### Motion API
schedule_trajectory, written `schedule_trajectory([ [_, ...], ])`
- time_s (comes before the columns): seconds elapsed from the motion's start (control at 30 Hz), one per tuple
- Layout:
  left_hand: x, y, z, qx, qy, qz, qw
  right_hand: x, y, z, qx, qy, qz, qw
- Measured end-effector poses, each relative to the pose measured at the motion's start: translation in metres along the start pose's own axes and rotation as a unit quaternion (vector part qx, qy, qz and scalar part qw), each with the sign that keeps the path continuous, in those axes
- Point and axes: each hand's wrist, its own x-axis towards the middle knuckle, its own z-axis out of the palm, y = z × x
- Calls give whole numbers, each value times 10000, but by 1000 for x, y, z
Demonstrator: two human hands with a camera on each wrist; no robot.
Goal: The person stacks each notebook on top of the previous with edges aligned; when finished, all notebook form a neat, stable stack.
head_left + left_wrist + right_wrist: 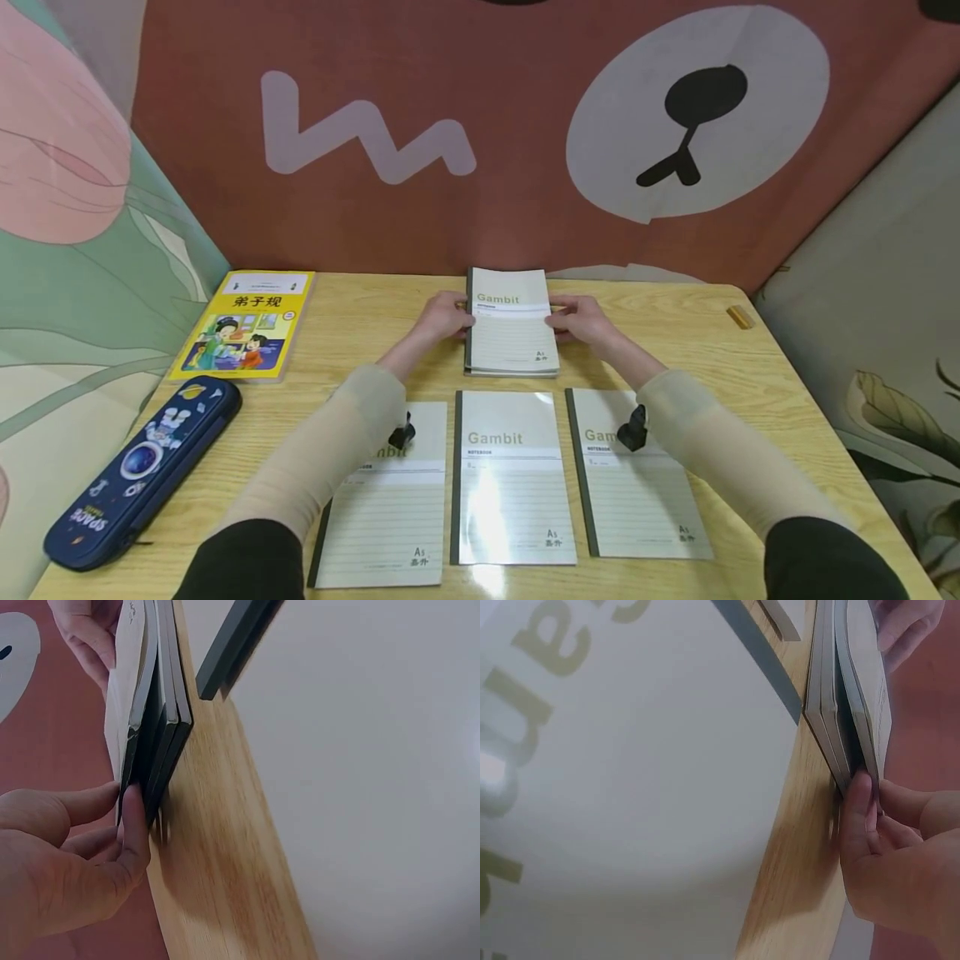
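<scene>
A stack of pale Gambit notebooks [512, 337] with dark spines lies at the back middle of the table. My left hand [441, 316] pinches the top notebook at its spine side, thumb above and fingers below. On the opposite edge my right hand [583, 319] pinches the same notebook. Both wrist views show a gap between this top notebook [129, 697] and the lower notebooks [825, 682]. Nearer the front, three more Gambit notebooks lie in a row: left [390, 525], middle [512, 492] and right [645, 508]. My forearms partly cover the outer two.
A yellow picture-covered book [243, 325] lies at the back left, with a navy space-themed pencil case [142, 475] in front of it. A small golden-brown object [740, 317] is near the back right corner. The reddish wall [450, 225] stands behind the table [750, 433].
</scene>
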Motion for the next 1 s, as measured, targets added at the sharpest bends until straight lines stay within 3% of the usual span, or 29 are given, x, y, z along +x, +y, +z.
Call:
schedule_trajectory([
  [0.33, -5, 1, 3, 493, 142, 165, 9985, 1, 2, 0, -146, -24, -37, 9999],
  [0.67, -2, -2, 3, 834, 127, 164, 9963, 1, 3, 2, -912, -167, -328, 9951],
  [1.0, 1, -5, 4, 710, 43, 34, 9975, -1, 2, 5, -1159, -187, -446, 9921],
])
